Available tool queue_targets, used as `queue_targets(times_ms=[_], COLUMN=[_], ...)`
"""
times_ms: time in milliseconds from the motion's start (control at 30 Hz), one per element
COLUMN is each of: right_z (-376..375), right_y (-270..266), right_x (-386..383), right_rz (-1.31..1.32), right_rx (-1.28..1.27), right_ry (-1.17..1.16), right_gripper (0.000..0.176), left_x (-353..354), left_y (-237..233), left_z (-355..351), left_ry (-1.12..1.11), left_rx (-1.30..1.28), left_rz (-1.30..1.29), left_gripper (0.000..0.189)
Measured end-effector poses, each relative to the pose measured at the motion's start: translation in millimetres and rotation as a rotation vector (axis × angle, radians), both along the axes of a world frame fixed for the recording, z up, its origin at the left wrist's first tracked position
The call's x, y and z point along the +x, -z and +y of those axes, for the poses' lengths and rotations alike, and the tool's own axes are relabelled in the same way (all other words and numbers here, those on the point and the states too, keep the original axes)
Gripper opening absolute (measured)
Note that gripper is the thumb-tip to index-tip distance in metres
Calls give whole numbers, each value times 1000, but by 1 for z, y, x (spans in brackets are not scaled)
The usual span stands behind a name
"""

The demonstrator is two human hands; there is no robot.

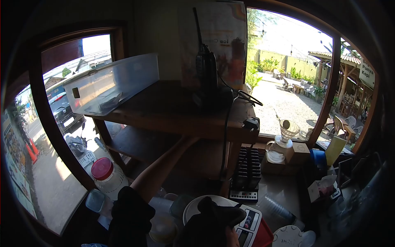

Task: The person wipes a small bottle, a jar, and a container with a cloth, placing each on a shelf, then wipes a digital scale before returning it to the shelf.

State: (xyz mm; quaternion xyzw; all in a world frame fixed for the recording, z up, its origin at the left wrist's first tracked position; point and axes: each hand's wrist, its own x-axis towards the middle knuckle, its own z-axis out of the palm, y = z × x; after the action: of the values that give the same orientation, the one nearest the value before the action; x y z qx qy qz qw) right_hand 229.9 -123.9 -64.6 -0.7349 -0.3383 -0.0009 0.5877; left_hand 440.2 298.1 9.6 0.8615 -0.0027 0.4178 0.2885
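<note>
My left arm, in a dark sleeve, reaches forward to the wooden shelf unit (177, 127). My left hand (190, 140) is at the underside of its top board, and its fingers are hidden. At the bottom, a strip of skin that appears to be my right hand (233, 237) shows beside a white kitchen scale (251, 220). A dark shape covers part of the scale and its round plate (191, 209); whether it is sleeve or cloth is unclear. What the right hand holds, if anything, cannot be made out.
A black walkie-talkie (206, 70) and a clear plastic bin (119, 84) stand on the shelf top. The red-lidded jar (103, 169) is at left. Right of the shelf are a black ribbed device (247, 168), a glass dripper (288, 131), stacked cups (279, 208) and a small box (323, 189).
</note>
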Motion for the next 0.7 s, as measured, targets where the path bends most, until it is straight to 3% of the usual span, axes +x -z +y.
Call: queue_targets(times_ms=[67, 167, 267, 367, 433, 500, 567, 600, 633, 667, 700], right_z=[-1, 9, 7, 12, 11, 7, 10, 14, 20, 26, 27], right_y=[-8, 8, 24, -31, -22, -21, 4, 5, -8, -21, -37], right_x=[-1, 9, 2, -6, -14, -27, -28, -34, -43, -52, -62], right_rz=[150, 1311, 109, 1057, 545, -399, -62, -11, 573, 1180, 1152], right_rx=[57, 860, 177, 728, 518, 82, 107, 123, 341, 628, 565], right_ry=[-47, -169, -42, -279, -197, -22, -279, -291, -483, -481, -494], right_gripper=[37, 44, 48, 47, 52, 54, 74, 70, 60, 52, 52], left_x=[-19, -88, -165, -235, -284, -334, -381, -404, -424, -439, -452], left_y=[-3, -45, -92, -110, -114, -121, -108, -96, -84, -71, -55], left_z=[-8, -57, -109, -138, -151, -178, -196, -204, -212, -219, -223], left_ry=[-3, -18, -96, -74, -50, -94, -152, -188, -222, -335, -449], left_rx=[30, -44, -123, -167, -79, -254, -449, -554, -655, -704, -752], left_rz=[0, 92, 198, 324, 255, 190, 78, -3, -86, -116, -148], left_gripper=[32, 35, 37, 38, 36, 33, 31, 30, 29, 29, 28])
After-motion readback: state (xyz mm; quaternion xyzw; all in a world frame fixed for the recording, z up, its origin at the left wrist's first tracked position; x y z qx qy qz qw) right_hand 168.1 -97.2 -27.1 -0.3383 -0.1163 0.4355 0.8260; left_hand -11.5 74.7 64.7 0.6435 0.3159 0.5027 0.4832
